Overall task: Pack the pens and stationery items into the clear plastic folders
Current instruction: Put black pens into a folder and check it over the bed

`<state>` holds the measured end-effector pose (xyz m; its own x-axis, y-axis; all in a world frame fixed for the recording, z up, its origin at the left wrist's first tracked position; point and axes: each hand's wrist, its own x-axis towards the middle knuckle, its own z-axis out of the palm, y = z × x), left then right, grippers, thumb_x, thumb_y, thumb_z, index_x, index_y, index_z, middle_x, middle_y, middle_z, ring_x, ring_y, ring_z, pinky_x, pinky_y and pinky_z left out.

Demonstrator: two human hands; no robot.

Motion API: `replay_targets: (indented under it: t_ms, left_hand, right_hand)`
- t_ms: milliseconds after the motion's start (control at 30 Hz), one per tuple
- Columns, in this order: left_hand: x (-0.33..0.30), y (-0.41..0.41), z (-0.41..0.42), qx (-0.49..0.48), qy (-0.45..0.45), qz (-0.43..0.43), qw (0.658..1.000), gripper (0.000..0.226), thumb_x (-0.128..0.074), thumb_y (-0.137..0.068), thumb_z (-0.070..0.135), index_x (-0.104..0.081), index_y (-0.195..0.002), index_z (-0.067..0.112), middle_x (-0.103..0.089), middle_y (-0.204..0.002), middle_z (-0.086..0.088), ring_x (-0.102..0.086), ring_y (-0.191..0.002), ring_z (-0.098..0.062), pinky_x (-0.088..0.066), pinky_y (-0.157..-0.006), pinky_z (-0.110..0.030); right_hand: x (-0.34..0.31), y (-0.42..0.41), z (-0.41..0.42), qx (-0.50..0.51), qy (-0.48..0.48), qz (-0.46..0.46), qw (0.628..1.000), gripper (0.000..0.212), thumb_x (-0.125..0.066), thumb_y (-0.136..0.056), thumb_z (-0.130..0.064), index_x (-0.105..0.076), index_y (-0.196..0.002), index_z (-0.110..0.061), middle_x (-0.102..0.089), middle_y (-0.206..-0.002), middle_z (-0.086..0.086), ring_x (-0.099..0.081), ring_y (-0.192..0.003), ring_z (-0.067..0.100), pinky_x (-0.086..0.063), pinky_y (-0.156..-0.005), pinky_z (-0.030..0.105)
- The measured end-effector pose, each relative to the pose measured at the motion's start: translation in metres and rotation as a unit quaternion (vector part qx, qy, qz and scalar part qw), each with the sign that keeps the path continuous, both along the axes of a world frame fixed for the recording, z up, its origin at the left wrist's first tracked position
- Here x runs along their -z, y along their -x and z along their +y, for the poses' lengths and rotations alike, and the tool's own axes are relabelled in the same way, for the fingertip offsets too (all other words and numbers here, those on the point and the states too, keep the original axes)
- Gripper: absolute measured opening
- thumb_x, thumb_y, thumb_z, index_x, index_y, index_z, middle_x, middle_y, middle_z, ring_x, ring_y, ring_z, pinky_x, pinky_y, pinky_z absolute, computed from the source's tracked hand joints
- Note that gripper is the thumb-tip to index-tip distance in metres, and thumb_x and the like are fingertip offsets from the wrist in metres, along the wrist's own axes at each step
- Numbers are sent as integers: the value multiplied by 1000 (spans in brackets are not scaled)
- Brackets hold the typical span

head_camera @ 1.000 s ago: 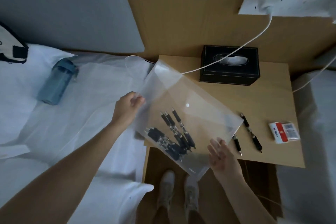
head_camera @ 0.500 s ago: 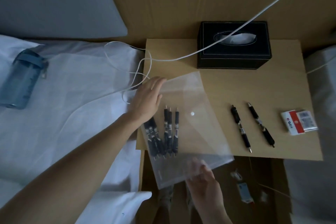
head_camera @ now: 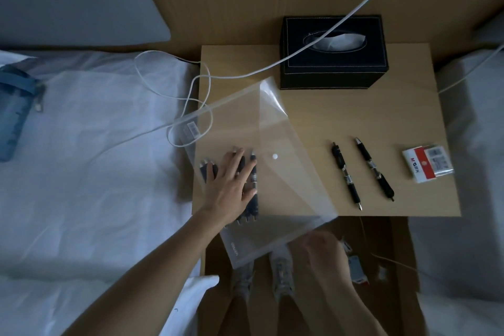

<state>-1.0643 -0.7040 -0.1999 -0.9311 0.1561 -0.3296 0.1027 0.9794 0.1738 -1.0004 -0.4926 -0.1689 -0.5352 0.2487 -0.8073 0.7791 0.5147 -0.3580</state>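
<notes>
A clear plastic folder [head_camera: 286, 188] with a white snap button lies flat on the wooden bedside table [head_camera: 327, 117], its near corner overhanging the front edge. Several black pens [head_camera: 252, 199] lie inside it at the left. My left hand [head_camera: 231, 185] presses flat on the folder over those pens, fingers spread. My right hand [head_camera: 319, 247] is blurred below the table's front edge, just under the folder's near edge; its fingers cannot be made out. Two black pens [head_camera: 346, 176] [head_camera: 375, 169] and a red-and-white packet [head_camera: 426, 162] lie loose on the table to the right.
A black tissue box [head_camera: 334, 60] stands at the back of the table. A white cable [head_camera: 191, 95] loops across the table's left edge onto the white bed [head_camera: 95, 158]. A blue bottle [head_camera: 15, 114] lies on the bed's far left. My shoes [head_camera: 282, 270] show below.
The folder went from being held up to lying flat on the table. My left hand slid down from its upper left edge onto the pens. My right hand drew back below the folder's near edge.
</notes>
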Motion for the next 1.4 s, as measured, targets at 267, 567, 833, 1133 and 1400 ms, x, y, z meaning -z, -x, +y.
replay_targets:
  t_ms: [267, 567, 833, 1133, 1400]
  left_hand:
    - [-1, 3, 1, -5, 14, -44, 999, 66, -38, -95, 54, -12, -151, 31, -1, -160, -2, 1, -146, -25, -12, -114, -59]
    - [6, 0, -1, -6, -3, 1, 1000, 72, -57, -87, 52, -12, -140, 33, -24, -155, -7, -21, -143, -31, -26, -106, -65]
    - [7, -2, 0, -14, -5, -5, 1000, 76, -58, -86, 52, -11, -141, 32, -26, -155, -8, -23, -143, -31, -25, -106, -64]
    - [-6, 2, 7, 13, 57, -68, 996, 65, -32, -98, 53, 4, -150, 38, 12, -159, -3, 9, -146, -25, -12, -113, -59]
    - [-6, 0, 6, 13, 42, -66, 997, 61, -36, -98, 50, -7, -150, 38, 8, -160, -5, 5, -147, -27, -16, -112, -62]
  right_hand:
    - [-21, 61, -37, -143, -65, 245, 957, 27, -55, -93, -15, -56, -120, -14, -59, -112, 2, -57, -101, 17, -47, -80, 27]
    - [10, 120, -74, -279, -135, 285, 907, 39, -63, -89, -26, -50, -124, -13, -49, -126, 8, -43, -118, 27, -36, -100, 35]
    - [28, 118, -77, -353, -190, 354, 845, 27, -79, -69, -6, -62, -88, 4, -60, -87, 19, -60, -78, 36, -54, -64, 39]
    - [25, 123, -68, -386, -172, 349, 837, 23, -78, -59, 11, -63, -75, 4, -62, -77, 16, -62, -68, 31, -49, -50, 30]
    - [18, 144, -35, -87, 13, 279, 956, 12, -58, -92, -11, -63, -88, -1, -66, -86, 8, -57, -76, 18, -41, -58, 24]
